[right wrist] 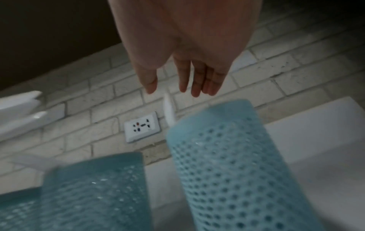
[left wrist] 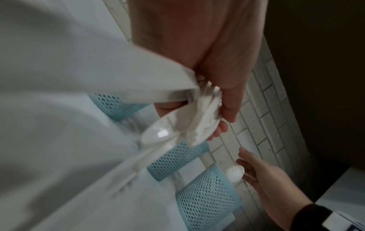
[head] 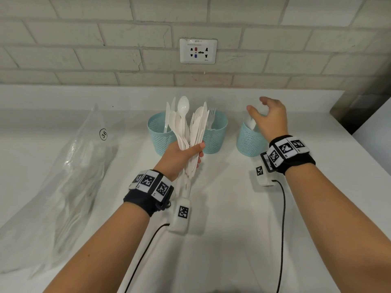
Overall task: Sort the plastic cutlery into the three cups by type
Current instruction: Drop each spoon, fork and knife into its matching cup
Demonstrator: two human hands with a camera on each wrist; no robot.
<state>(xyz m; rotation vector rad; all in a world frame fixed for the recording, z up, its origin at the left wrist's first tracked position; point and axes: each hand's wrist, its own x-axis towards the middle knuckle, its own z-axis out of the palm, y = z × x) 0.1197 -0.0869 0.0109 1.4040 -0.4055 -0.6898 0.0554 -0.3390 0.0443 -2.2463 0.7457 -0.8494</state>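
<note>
Left hand (head: 179,155) grips cutlery bundle (head: 188,127) over white counter (head: 222,208) – right hand (head: 270,117) spread, empty, w/ brick wall (head: 84,39) behind.

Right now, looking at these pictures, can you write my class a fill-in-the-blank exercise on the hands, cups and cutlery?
1. The left hand grips a bundle of white ____.
2. The right hand hovers open over the ____ cup of the row.
3. The number of blue mesh cups on the counter is ____.
4. On the wall above the cups sits a white ____.

Missing words: cutlery; right; three; socket
</note>
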